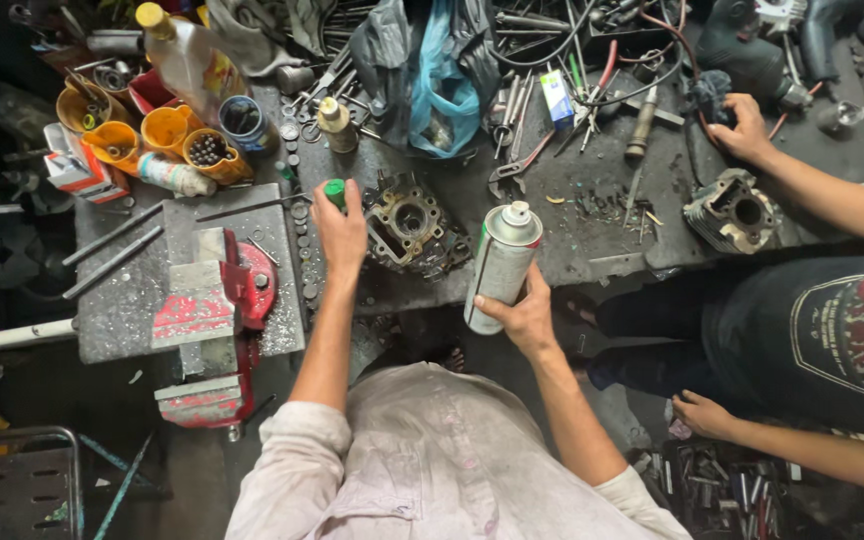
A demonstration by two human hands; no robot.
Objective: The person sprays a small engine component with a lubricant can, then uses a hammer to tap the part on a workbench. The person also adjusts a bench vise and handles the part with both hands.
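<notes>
Spray can (500, 265), silver with a white nozzle and tilted slightly, sits clasped in the right hand (524, 316), whose grip wraps its lower half just off the near edge of the surface (592, 240). Beside it, the left hand (340, 235) reaches over that surface with its grip clenched around a small green cap (335, 191). Between the two hands lies a dark engine cylinder head (414, 232), flat on the surface. To the left stands a red bench vise (214, 300) on a grey plate. Orange cups (167, 135) of small parts crowd the far left corner. On the right, another person's hand (742, 128) rests near a second cylinder block (734, 212), their other hand (702, 414) hanging lower down.
</notes>
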